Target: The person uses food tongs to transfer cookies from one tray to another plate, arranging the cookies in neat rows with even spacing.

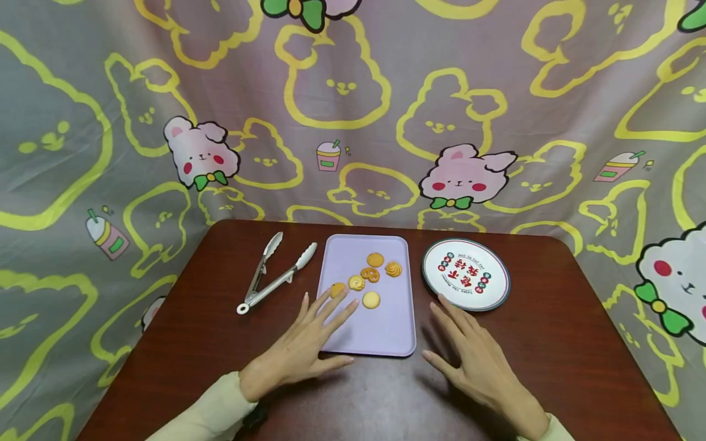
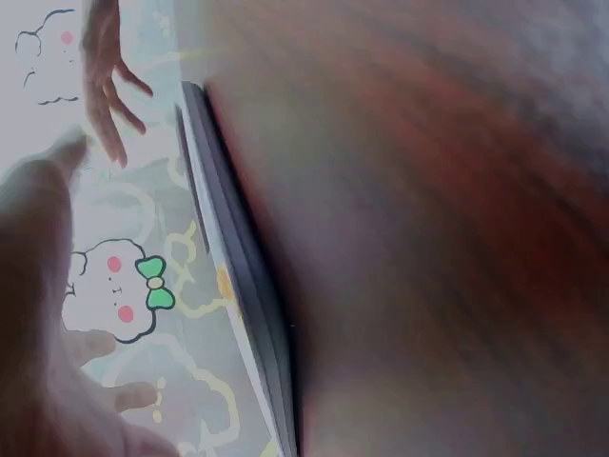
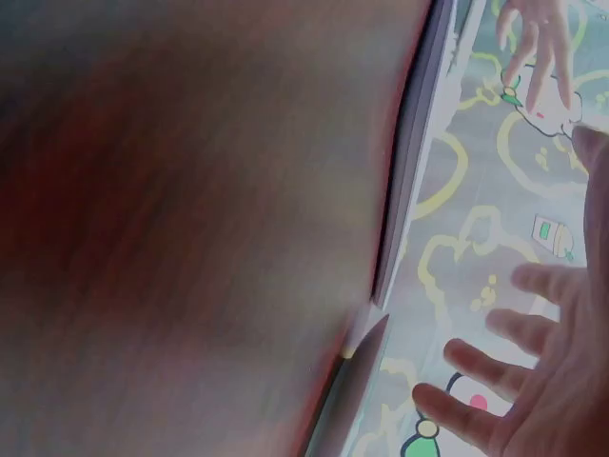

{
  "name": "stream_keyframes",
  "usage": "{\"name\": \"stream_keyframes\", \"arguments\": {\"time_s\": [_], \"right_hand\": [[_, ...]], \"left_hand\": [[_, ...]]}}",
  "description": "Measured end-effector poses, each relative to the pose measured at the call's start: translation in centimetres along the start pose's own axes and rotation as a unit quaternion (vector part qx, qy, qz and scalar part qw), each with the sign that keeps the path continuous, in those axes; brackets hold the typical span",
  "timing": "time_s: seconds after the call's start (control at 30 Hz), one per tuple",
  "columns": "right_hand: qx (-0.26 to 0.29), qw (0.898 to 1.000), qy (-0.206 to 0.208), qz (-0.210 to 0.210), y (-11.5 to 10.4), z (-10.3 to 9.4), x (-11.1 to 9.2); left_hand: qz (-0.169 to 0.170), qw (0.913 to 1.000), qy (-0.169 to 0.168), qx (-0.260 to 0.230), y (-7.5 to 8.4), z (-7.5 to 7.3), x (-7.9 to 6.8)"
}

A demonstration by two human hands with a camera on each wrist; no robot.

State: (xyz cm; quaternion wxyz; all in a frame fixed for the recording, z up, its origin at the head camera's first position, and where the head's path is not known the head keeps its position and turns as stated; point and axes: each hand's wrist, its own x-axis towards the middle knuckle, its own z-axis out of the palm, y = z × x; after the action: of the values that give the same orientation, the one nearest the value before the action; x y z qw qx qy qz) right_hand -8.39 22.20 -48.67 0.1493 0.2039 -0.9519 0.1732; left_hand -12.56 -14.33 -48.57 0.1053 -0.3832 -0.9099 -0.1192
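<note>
A lilac tray (image 1: pixel 366 334) holds several cookies: round ones (image 1: pixel 371 299), a pretzel-shaped one (image 1: pixel 370 274) and swirled ones (image 1: pixel 393 269). My left hand (image 1: pixel 306 343) hovers palm down over the tray's lower left side, fingers spread, its fingertips partly covering one round cookie (image 1: pixel 337 289). Between the tray and the round white plate (image 1: pixel 492 262), nearer the front, is my right hand (image 1: pixel 477 355), its fingers extended and loosely spread. Neither hand holds anything. In the left wrist view the tray (image 2: pixel 228 257) appears edge-on beside my left hand (image 2: pixel 38 286).
Silver tongs (image 1: pixel 274 286) with pale tips lie spread apart on the table to the left of the tray. The dark reddish-brown table (image 1: pixel 562 318) meets a patterned cloth (image 1: pixel 364 147) at its back and sides.
</note>
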Motion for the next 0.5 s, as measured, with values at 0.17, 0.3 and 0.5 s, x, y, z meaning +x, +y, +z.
{"name": "stream_keyframes", "arguments": {"time_s": [0.17,0.3,0.5], "right_hand": [[0.025,0.998,0.056,0.008,0.8,-0.2,0.5],[0.036,0.995,0.091,0.027,2.0,-0.4,0.7],[0.088,0.988,0.117,0.057,4.6,-0.5,1.2]], "left_hand": [[-0.023,0.9984,0.051,-0.001,-1.0,-1.3,0.5],[-0.087,0.9919,0.091,-0.012,-2.3,-2.4,1.2],[-0.275,0.9541,0.109,-0.048,-5.8,-3.5,1.3]]}}
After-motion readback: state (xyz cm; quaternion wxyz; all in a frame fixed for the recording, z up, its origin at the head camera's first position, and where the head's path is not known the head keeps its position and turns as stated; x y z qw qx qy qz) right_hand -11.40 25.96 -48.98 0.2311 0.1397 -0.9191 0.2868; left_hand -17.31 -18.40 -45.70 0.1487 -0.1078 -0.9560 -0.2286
